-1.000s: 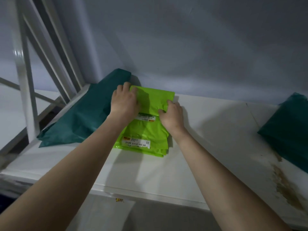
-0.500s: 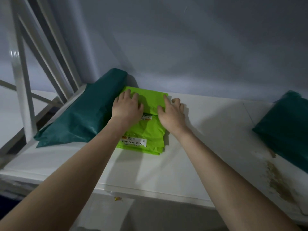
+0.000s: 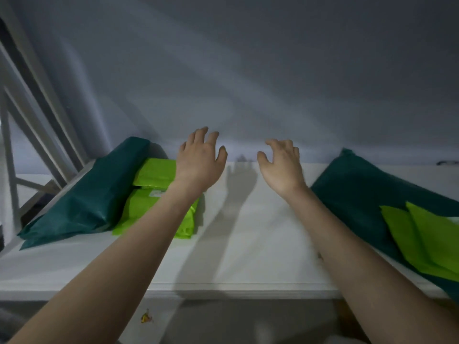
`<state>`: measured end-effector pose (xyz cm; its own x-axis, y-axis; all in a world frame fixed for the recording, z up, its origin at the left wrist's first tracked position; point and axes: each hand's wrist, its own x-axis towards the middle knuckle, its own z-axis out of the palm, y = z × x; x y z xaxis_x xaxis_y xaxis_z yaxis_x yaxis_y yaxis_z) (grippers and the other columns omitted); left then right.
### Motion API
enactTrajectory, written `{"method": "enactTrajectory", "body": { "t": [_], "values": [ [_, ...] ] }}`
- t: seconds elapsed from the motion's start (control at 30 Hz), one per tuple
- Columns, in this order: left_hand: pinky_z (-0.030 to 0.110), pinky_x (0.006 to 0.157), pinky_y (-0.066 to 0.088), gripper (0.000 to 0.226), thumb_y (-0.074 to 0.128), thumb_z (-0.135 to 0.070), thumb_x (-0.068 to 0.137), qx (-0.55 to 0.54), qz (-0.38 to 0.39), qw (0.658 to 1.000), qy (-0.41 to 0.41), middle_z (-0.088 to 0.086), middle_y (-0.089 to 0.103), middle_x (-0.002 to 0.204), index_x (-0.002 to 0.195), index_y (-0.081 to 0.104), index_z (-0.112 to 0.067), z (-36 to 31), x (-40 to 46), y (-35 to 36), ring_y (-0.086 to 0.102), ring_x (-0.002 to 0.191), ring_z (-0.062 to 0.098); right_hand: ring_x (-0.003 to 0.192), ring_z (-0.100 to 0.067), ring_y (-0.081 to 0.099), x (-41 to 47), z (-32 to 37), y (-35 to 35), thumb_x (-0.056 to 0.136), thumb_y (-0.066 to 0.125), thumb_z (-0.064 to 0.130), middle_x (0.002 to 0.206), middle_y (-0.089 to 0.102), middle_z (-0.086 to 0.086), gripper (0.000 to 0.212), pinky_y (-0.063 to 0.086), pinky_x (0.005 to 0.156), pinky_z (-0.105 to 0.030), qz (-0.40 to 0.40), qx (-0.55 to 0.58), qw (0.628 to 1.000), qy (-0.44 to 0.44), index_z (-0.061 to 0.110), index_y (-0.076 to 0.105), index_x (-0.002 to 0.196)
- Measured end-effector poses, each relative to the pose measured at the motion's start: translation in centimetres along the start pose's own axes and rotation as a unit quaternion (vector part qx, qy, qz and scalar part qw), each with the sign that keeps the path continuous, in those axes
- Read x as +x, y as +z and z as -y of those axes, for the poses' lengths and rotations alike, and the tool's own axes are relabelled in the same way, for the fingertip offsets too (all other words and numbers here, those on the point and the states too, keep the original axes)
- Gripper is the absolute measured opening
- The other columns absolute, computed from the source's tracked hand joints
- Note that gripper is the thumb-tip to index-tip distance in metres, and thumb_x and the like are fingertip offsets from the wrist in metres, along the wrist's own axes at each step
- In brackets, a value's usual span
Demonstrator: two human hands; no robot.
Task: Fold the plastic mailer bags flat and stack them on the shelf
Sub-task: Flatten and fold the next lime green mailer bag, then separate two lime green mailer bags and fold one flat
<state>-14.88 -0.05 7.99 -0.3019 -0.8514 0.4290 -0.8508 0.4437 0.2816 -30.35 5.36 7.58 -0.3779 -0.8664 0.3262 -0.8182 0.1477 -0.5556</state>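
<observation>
A stack of folded lime-green mailer bags [image 3: 146, 194] lies on the white shelf [image 3: 248, 244], left of centre, partly hidden by my left forearm. My left hand [image 3: 200, 161] hovers above the stack's far right corner, fingers spread, holding nothing. My right hand [image 3: 282, 165] floats over bare shelf to the right, fingers curled apart, also empty. More lime-green mailers [image 3: 427, 239], unfolded, lie on a dark green bag at the right edge.
A dark green bag [image 3: 87, 194] leans beside the stack on its left, next to the white shelf frame bars [image 3: 15, 145]. Another dark green bag [image 3: 367, 189] lies at the right. A grey wall rises behind the shelf. A small yellow scrap [image 3: 146, 318] sits below the shelf edge.
Both hands have lifted off the green stack and moved up and right, fingers opening. The view has swung right, bringing the unfolded green mailers into sight.
</observation>
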Motion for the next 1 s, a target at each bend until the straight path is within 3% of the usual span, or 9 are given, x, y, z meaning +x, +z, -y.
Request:
{"method": "enactTrajectory", "body": {
  "t": [0.2, 0.37, 0.5, 0.67, 0.93, 1.0],
  "values": [
    [0.038, 0.107, 0.028, 0.051, 0.038, -0.033, 0.094, -0.104, -0.027, 0.992, 0.059, 0.012, 0.038, 0.146, 0.139, 0.04, -0.008, -7.4, -1.6, 1.3, 0.034, 0.134, 0.029, 0.125, -0.031, 0.036, -2.6, -6.0, -7.8, 0.095, 0.046, 0.025, 0.132, 0.044, -0.016, 0.042, 0.034, 0.097, -0.036, -0.073, -0.011, 0.997, 0.014, 0.009, 0.047, 0.134],
    [0.035, 0.11, 0.027, 0.049, 0.041, -0.028, 0.094, -0.193, 0.003, 0.975, 0.114, 0.012, 0.041, 0.144, 0.138, 0.04, -0.005, -13.5, -3.9, 3.6, 0.035, 0.134, 0.027, 0.122, -0.03, 0.038, -6.0, -12.8, -12.6, 0.096, 0.045, 0.027, 0.127, 0.046, -0.014, 0.04, 0.034, 0.097, -0.035, -0.097, -0.021, 0.992, 0.081, 0.01, 0.046, 0.132],
    [0.025, 0.111, 0.02, 0.049, 0.042, -0.024, 0.097, -0.244, 0.066, 0.958, 0.136, 0.007, 0.033, 0.149, 0.142, 0.033, -0.008, -18.3, -5.6, 6.2, 0.029, 0.137, 0.02, 0.119, -0.033, 0.041, -8.8, -18.6, -14.8, 0.092, 0.051, 0.022, 0.126, 0.047, -0.018, 0.041, 0.034, 0.099, -0.039, -0.109, -0.036, 0.983, 0.145, 0.007, 0.048, 0.13],
    [0.017, 0.105, 0.022, 0.053, 0.045, -0.023, 0.097, -0.325, 0.188, 0.919, 0.121, 0.007, 0.034, 0.146, 0.144, 0.029, -0.007, -23.6, -7.6, 10.2, 0.034, 0.134, 0.018, 0.12, -0.039, 0.04, -12.0, -24.9, -15.9, 0.086, 0.058, 0.014, 0.129, 0.046, -0.023, 0.048, 0.034, 0.099, -0.041, -0.08, -0.081, 0.965, 0.235, 0.004, 0.046, 0.132],
    [0.009, 0.076, 0.033, 0.048, 0.047, -0.022, 0.096, -0.387, 0.346, 0.854, 0.036, 0.01, 0.05, 0.134, 0.14, 0.037, -0.006, -30.7, -9.5, 16.8, 0.051, 0.118, 0.021, 0.131, -0.036, 0.03, -14.4, -31.5, -14.0, 0.094, 0.049, 0.033, 0.143, 0.036, -0.016, 0.054, 0.025, 0.107, -0.04, -0.034, -0.094, 0.952, 0.29, 0.007, 0.039, 0.139],
    [0.014, 0.079, 0.036, 0.047, 0.047, -0.023, 0.095, -0.391, 0.358, 0.848, 0.013, 0.01, 0.053, 0.131, 0.138, 0.039, -0.006, -32.0, -9.3, 18.1, 0.052, 0.116, 0.023, 0.132, -0.035, 0.03, -14.2, -32.2, -13.5, 0.094, 0.047, 0.035, 0.145, 0.035, -0.015, 0.054, 0.025, 0.108, -0.041, -0.038, -0.078, 0.953, 0.292, 0.008, 0.037, 0.141]
  ]
}}
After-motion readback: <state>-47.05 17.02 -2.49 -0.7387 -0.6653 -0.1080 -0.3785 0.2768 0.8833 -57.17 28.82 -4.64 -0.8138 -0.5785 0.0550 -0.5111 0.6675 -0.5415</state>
